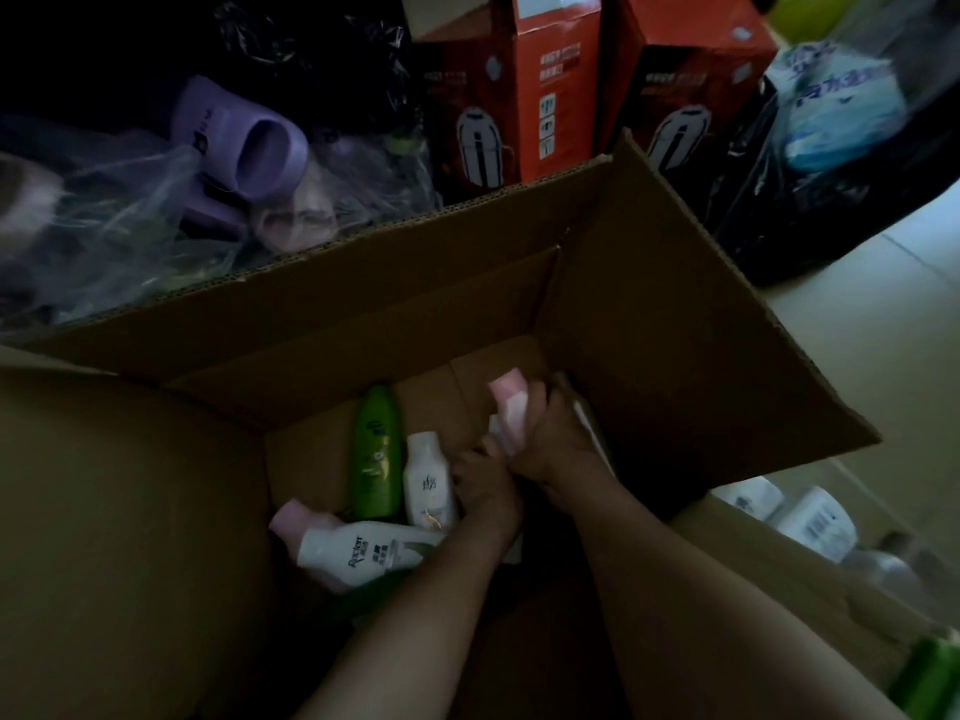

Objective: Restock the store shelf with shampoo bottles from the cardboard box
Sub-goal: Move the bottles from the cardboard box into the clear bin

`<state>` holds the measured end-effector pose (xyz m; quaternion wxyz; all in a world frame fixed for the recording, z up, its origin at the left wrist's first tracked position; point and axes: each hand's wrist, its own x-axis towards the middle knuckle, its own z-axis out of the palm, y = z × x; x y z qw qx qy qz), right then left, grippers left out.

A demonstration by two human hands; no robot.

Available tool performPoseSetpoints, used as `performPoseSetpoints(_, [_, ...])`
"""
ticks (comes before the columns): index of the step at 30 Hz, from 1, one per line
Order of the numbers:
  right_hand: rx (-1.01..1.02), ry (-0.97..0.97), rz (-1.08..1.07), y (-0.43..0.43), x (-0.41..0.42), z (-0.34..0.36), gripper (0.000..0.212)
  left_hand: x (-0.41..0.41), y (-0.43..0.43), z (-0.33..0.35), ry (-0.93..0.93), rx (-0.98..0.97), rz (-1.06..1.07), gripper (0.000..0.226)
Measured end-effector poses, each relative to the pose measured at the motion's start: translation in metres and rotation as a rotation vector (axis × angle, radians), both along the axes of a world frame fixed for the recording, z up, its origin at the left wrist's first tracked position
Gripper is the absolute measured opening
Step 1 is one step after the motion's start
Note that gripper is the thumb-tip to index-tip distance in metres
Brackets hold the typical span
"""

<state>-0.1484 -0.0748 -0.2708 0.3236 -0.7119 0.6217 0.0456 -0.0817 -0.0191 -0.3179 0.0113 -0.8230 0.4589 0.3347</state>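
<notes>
An open cardboard box fills the middle of the head view, and both my hands reach down into it. My right hand grips a white shampoo bottle with a pink cap, held upright near the box's right wall. My left hand sits just below it with curled fingers, between that bottle and a small white bottle; what it holds is hidden. On the box floor lie a green bottle and another white bottle with a pink cap.
Behind the box stand two red product cartons, a plastic bag with purple slippers and a black bag. White bottles lie on the pale floor to the right, a green item at the bottom right.
</notes>
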Motion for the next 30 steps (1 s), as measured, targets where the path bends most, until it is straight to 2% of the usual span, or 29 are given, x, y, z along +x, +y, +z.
performPoseSetpoints(3, [-0.045,0.096,0.066,-0.012,0.002,0.02,0.099,0.003,0.005,0.013,0.122,-0.061,0.023,0.063])
performPoseSetpoints(5, [-0.032,0.072,0.069,-0.024,0.003,0.041,0.106,0.008,0.004,0.029,0.214,-0.098,0.098,0.079])
performPoseSetpoints(7, [-0.058,0.02,0.066,-0.035,0.005,0.067,0.108,0.014,-0.003,0.055,0.212,-0.181,0.11,0.085])
performPoseSetpoints(10, [-0.068,-0.087,0.023,-0.047,0.004,0.114,0.108,0.024,-0.025,0.112,0.122,-0.306,0.07,0.078])
performPoseSetpoints(13, [-0.084,-0.204,-0.019,-0.048,-0.007,0.169,0.099,0.028,-0.041,0.177,0.109,-0.338,0.074,0.074])
performPoseSetpoints(18, [-0.363,-0.34,0.004,-0.018,-0.071,0.261,0.079,-0.011,-0.039,0.271,0.218,-0.451,-0.133,0.07])
performPoseSetpoints(20, [-0.418,-0.437,-0.123,-0.002,-0.113,0.28,0.068,-0.047,-0.032,0.299,0.29,-0.483,-0.242,0.077])
performPoseSetpoints(23, [-0.421,-0.715,-0.515,0.022,-0.181,0.275,0.048,-0.112,-0.019,0.311,0.49,-0.535,-0.321,0.079])
performPoseSetpoints(24, [-0.408,-0.747,-0.647,0.032,-0.204,0.264,0.047,-0.135,-0.013,0.306,0.536,-0.499,-0.343,0.079])
performPoseSetpoints(27, [-0.309,-0.564,-0.919,0.073,-0.262,0.213,0.061,-0.194,0.01,0.265,0.576,-0.286,-0.418,0.088])
performPoseSetpoints(30, [-0.14,-0.347,-1.048,0.118,-0.292,0.161,0.078,-0.228,0.037,0.208,0.473,-0.105,-0.56,0.103])
